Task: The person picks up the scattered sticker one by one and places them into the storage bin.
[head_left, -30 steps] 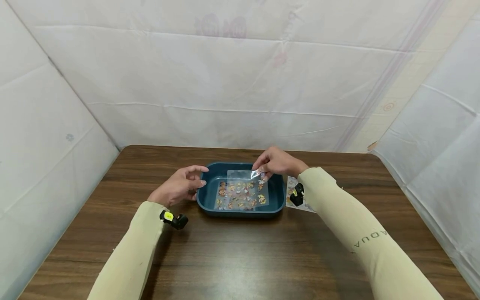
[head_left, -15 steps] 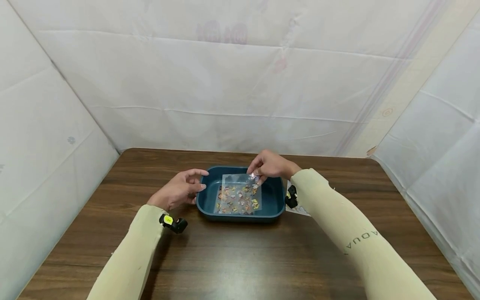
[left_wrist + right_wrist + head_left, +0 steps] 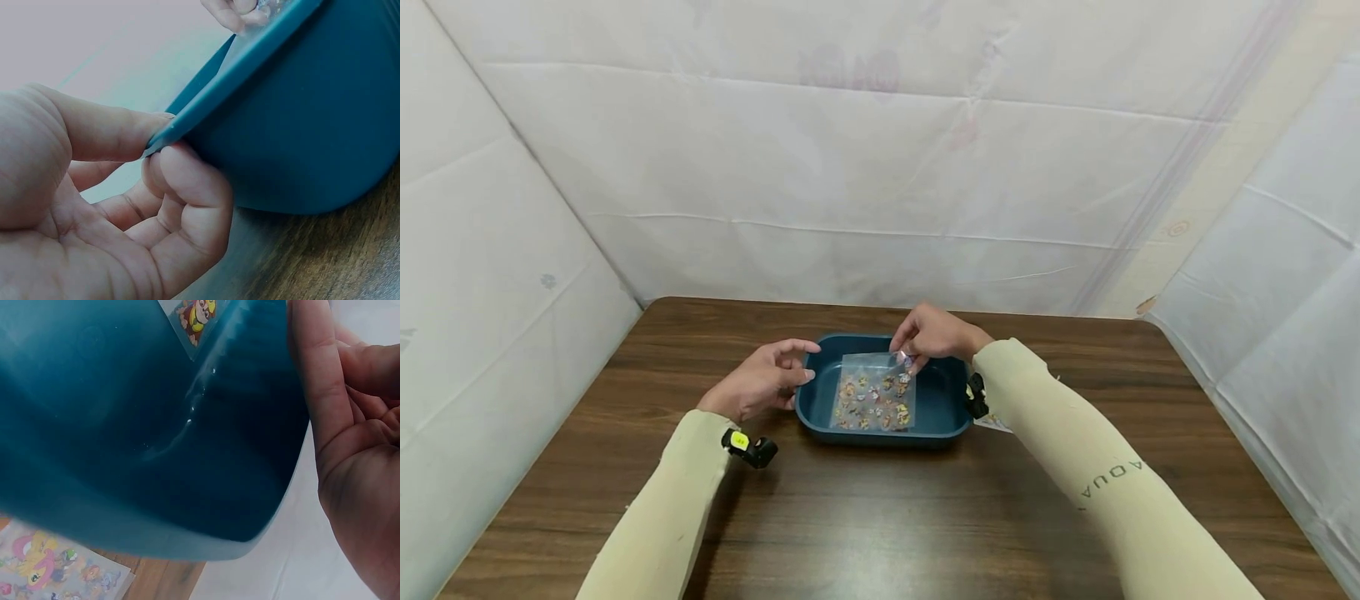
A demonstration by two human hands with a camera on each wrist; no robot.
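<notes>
A dark blue tray (image 3: 942, 392) stands on the wooden table, and a clear sticker sheet (image 3: 872, 396) with small cartoon stickers lies in it. My right hand (image 3: 928, 336) reaches over the tray's far rim and pinches the sheet's far right corner, lifting it slightly. My left hand (image 3: 767, 379) is at the tray's left side. In the left wrist view that hand (image 3: 125, 206) pinches the rim of the tray (image 3: 300, 125) between thumb and fingers. The right wrist view shows the tray's wall (image 3: 125, 425), one corner of the sheet (image 3: 199, 314), and my right hand (image 3: 350, 425) beside it.
A second sticker sheet (image 3: 994, 422) lies on the table right of the tray, mostly hidden by my right sleeve; it also shows as the sheet (image 3: 56, 569) below the tray. White sheeting walls close in the brown table (image 3: 880, 517) on three sides.
My right hand has moved a little to the left with the sheet's corner, and the sheet has shifted left in the tray. My left hand stays at the tray's rim.
</notes>
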